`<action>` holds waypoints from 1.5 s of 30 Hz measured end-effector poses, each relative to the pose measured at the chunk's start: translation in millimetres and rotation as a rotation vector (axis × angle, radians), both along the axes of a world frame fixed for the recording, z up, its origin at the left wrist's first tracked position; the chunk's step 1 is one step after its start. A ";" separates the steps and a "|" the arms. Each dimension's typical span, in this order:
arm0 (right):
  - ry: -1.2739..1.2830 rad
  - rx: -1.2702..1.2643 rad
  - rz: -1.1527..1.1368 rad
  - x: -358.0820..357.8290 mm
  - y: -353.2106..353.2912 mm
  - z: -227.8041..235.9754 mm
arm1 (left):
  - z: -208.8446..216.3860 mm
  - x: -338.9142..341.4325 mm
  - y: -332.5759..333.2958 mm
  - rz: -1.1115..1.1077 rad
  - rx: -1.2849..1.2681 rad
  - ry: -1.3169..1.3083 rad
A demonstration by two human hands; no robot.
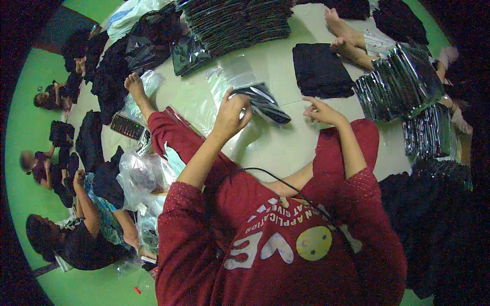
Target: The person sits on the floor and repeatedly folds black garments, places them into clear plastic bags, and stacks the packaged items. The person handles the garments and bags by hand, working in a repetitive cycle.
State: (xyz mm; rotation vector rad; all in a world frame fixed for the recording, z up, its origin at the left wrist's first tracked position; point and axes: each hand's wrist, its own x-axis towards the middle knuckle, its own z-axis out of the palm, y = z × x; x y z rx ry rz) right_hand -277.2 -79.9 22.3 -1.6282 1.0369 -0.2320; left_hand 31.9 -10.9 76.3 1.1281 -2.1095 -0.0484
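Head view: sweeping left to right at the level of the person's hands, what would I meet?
Dark phone-like device, left hand, shiny black packet, right hand, leaning row of bagged black bundles.

pale lettering (277, 247), two sizes, on maroon shirt (204, 273)

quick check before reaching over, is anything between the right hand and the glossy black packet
Nothing visible is in the way: only pale tiled floor shows between the right hand and the glossy black packet.
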 end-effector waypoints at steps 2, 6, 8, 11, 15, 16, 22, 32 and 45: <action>-0.114 0.035 -0.053 -2.9 3.4 34.3 | 31.9 -13.6 -4.8 0.048 -0.075 0.236; -0.333 0.069 -0.045 6.0 19.6 100.7 | 89.3 -47.6 18.4 0.235 -0.083 0.927; -0.439 0.063 -0.014 9.1 31.6 126.7 | 115.9 -53.4 39.6 0.300 -0.044 0.978; -0.545 0.040 0.075 16.2 44.7 152.1 | 140.7 -63.5 66.2 0.303 -0.073 1.057; -0.534 0.024 0.109 30.8 54.6 161.6 | 146.7 -71.7 89.0 0.204 -0.171 0.937; -0.556 0.000 0.112 33.2 56.3 161.9 | 145.2 -71.5 90.8 0.216 -0.186 0.943; -0.596 0.001 0.142 31.9 60.3 162.1 | 132.9 -64.6 95.7 0.172 -0.260 0.920; -0.586 0.062 0.091 45.1 56.3 155.9 | 122.6 -57.1 94.6 0.169 -0.314 0.974; -0.593 -0.046 -0.153 48.1 -7.2 95.6 | 43.5 29.7 -1.6 0.121 0.733 1.291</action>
